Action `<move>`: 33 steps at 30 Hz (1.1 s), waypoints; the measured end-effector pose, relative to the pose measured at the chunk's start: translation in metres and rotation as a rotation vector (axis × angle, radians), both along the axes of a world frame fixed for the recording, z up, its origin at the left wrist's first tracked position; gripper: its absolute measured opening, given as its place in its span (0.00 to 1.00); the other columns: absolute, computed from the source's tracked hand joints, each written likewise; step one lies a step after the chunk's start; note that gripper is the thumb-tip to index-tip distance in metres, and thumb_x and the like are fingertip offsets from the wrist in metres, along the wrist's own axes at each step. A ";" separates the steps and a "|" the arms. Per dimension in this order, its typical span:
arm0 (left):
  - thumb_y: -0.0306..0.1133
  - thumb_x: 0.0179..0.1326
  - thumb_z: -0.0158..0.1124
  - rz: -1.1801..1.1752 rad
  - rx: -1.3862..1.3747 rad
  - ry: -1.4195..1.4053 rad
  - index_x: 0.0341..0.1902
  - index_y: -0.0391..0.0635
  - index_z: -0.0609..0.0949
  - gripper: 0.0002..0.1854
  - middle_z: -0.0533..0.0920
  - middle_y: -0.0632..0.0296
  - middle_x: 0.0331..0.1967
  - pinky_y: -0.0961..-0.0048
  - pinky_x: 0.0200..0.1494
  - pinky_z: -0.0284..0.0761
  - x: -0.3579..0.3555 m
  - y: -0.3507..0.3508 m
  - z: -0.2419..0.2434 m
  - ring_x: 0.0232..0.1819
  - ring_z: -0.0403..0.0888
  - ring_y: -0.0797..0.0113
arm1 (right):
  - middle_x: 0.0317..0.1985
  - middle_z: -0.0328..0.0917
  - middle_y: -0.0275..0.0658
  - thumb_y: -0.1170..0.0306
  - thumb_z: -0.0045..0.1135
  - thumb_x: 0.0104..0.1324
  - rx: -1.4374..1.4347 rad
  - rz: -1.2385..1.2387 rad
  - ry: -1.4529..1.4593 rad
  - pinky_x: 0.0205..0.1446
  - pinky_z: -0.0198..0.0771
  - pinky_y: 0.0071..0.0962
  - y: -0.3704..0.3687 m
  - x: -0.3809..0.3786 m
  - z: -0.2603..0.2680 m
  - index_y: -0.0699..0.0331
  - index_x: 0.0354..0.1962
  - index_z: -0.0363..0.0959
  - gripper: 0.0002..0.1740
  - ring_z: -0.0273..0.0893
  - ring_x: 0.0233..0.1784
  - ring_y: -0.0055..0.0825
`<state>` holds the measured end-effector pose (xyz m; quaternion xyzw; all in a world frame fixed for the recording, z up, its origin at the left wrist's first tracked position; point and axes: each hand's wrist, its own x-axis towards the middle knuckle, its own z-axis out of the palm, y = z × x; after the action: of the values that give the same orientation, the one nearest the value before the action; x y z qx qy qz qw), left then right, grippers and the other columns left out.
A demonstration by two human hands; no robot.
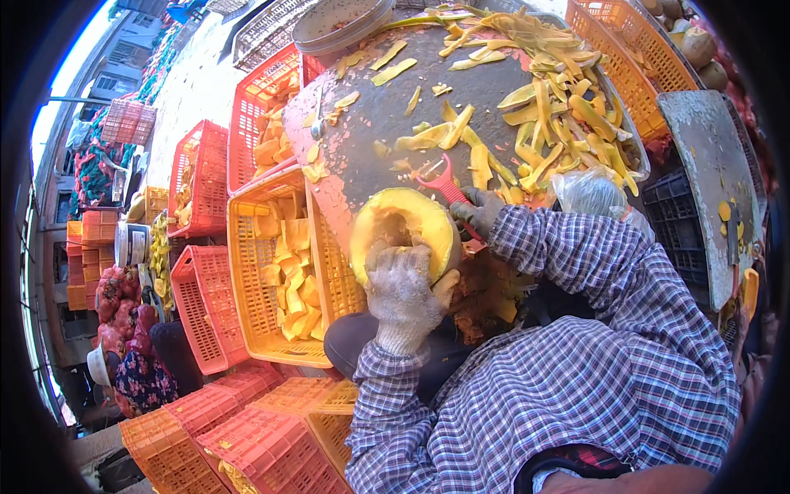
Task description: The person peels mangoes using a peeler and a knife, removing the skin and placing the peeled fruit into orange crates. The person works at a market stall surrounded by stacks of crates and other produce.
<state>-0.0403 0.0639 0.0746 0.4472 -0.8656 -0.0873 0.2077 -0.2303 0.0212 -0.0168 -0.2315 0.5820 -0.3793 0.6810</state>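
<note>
My left hand [402, 290], in a pale knit work glove, grips a cut piece of pumpkin [376, 207]. Its fingers hook into the hollow centre, and the yellow flesh of the cut face is turned up. Close on the right, my right hand [478, 213] wears a dark glove and holds a red-handled peeler [443, 182]. The peeler's head lies just past the pumpkin's upper edge, over the worktop [370, 129]; whether the blade touches anything I cannot tell. Long strips of pumpkin peel [549, 117] are heaped on the worktop's right side. Orange pulp [484, 296] sits below the pumpkin.
A yellow crate [259, 309] of pumpkin pieces stands at the left, beside red crates [210, 309]. A spoon [318, 117] and a metal basin [342, 25] lie beyond. At right are a plastic bag [589, 191] and a board [710, 185] bearing a knife. Another person [145, 376] sits far left.
</note>
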 end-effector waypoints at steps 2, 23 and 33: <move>0.44 0.47 0.71 0.013 0.026 0.006 0.46 0.42 0.78 0.25 0.78 0.53 0.41 0.49 0.62 0.63 -0.006 -0.006 0.001 0.50 0.74 0.48 | 0.40 0.80 0.43 0.67 0.56 0.66 -0.029 0.019 0.053 0.35 0.77 0.25 0.000 -0.005 0.004 0.68 0.59 0.66 0.26 0.79 0.35 0.26; 0.45 0.65 0.59 0.110 -0.287 0.199 0.52 0.45 0.79 0.20 0.79 0.55 0.45 0.53 0.57 0.68 0.012 -0.058 -0.028 0.48 0.76 0.51 | 0.54 0.75 0.55 0.61 0.55 0.66 -0.163 0.318 0.610 0.65 0.67 0.34 -0.010 0.001 0.011 0.63 0.63 0.64 0.30 0.74 0.59 0.44; 0.48 0.66 0.54 0.353 0.013 0.589 0.50 0.36 0.81 0.25 0.83 0.42 0.42 0.58 0.49 0.75 0.019 -0.078 -0.048 0.45 0.81 0.45 | 0.53 0.77 0.46 0.67 0.66 0.61 -0.319 0.041 0.019 0.58 0.72 0.25 -0.024 -0.011 0.011 0.64 0.67 0.56 0.40 0.76 0.53 0.25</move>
<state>-0.0217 -0.0140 0.0266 0.5472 -0.6769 -0.1811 0.4578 -0.2410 -0.0027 -0.0058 -0.3522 0.5160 -0.4508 0.6376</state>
